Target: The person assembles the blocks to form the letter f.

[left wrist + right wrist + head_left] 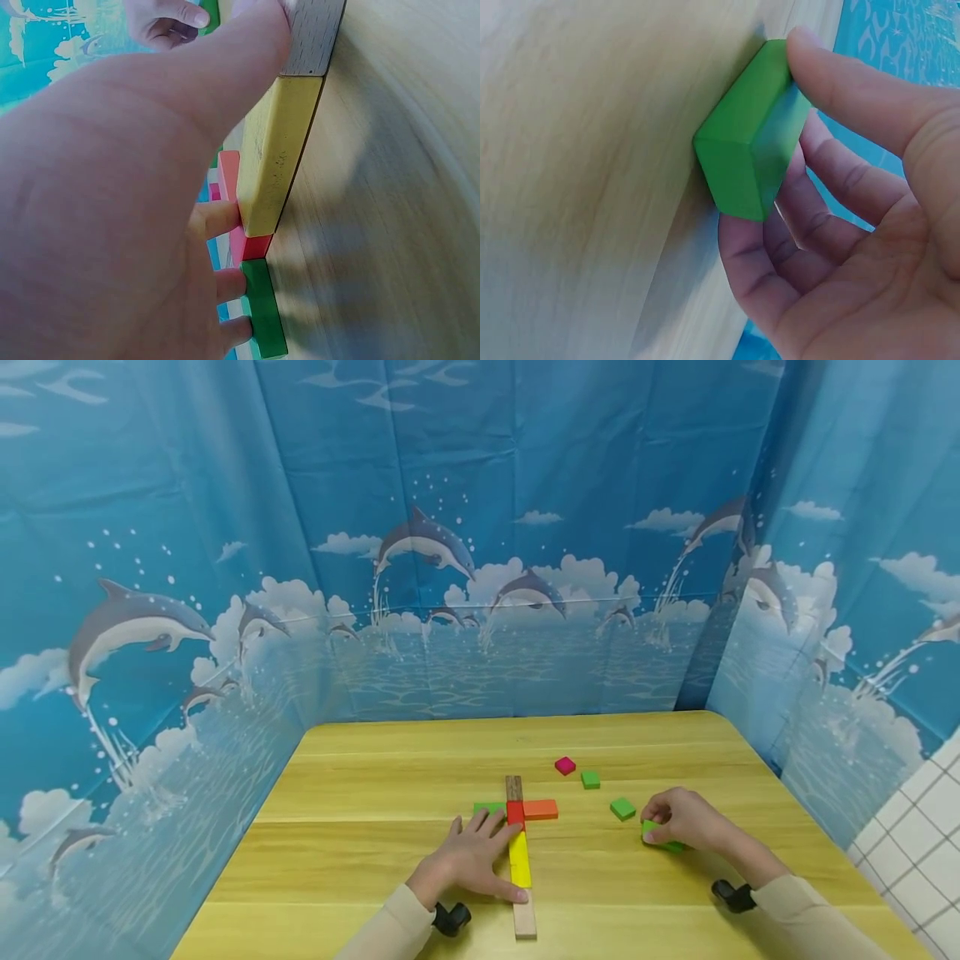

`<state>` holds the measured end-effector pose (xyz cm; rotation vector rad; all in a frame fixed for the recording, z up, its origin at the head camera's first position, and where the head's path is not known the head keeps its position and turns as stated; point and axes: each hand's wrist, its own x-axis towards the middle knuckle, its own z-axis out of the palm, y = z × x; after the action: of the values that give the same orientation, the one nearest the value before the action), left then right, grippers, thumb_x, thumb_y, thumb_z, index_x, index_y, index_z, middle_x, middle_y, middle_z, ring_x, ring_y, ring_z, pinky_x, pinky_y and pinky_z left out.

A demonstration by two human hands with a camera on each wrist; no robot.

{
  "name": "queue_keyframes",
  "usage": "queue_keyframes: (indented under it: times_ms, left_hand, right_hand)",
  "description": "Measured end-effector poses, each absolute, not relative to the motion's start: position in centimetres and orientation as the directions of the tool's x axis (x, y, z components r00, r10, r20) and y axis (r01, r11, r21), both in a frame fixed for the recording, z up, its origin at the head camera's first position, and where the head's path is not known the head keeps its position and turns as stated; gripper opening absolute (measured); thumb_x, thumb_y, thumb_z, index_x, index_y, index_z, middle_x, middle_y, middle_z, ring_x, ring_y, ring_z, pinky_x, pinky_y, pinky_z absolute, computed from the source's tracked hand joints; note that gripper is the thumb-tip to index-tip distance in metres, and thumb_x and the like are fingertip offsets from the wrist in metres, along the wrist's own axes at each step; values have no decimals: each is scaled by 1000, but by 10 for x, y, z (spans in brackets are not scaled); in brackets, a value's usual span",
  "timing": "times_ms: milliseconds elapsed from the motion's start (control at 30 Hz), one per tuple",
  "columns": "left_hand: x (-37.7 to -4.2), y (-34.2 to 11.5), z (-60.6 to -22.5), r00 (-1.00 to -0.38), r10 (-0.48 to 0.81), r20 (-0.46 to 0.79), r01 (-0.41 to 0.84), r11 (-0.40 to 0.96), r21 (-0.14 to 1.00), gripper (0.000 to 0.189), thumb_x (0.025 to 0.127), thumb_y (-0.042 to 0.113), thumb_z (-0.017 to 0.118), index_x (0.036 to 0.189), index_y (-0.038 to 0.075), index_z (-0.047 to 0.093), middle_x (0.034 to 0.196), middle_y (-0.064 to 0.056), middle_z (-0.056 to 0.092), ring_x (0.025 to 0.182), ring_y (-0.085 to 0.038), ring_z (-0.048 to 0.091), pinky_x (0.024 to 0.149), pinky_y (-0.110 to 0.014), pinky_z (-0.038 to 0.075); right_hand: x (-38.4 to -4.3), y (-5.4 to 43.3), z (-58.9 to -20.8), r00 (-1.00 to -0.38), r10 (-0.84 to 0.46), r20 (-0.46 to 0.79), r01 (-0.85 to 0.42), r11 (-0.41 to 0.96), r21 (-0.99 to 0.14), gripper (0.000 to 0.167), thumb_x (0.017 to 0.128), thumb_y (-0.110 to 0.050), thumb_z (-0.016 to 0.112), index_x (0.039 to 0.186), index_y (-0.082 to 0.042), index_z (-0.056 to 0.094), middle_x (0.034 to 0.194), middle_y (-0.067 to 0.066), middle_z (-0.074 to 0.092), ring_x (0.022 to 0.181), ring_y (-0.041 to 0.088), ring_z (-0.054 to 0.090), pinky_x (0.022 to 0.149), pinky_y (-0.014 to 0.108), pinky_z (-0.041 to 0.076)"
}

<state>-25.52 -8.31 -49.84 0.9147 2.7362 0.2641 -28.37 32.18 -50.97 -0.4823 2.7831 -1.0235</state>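
Observation:
On the table lies a cross of flat blocks: a dark brown block (513,788) on top, a red square (515,811) at the crossing, a green block (262,307) on its left and an orange block (541,810) on its right. Below run a yellow block (519,862) and a pale wood block (525,922). My left hand (468,857) lies spread over the row, thumb on the pale block, fingertips against the yellow and green blocks. To the right, my right hand (686,821) holds a green block (742,127) between thumb and fingers, tilted close over the table.
Two loose green squares (622,808) and a magenta square (566,766) lie between the cross and my right hand, toward the back. A dolphin-print curtain (465,668) hangs behind the wooden table (360,777) and along both sides.

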Motion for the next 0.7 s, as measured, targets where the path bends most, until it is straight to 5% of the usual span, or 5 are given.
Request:
queue_keyframes:
  times_ms: [300,700]
  left_hand:
    - [-256,-82,-499,-777,610,-157,563,784,260,105,78,82,60,161,28,25,166,-8,18,151,-38,17,111,-71,17]
    - [-255,-83,-502,-776,608,-165,558,785,269,105,77,82,62,161,30,24,167,-6,17,151,-37,15,111,-71,16]
  right_hand:
    - [-279,317,-505,-933,-358,-30,-244,693,-679,28,80,-16,87,98,-8,67,88,3,64,82,21,58,67,35,51]
    - [-279,318,-497,-900,-436,-5,-314,658,-684,16,91,-11,75,107,-9,74,101,4,69,88,22,62,70,33,53]
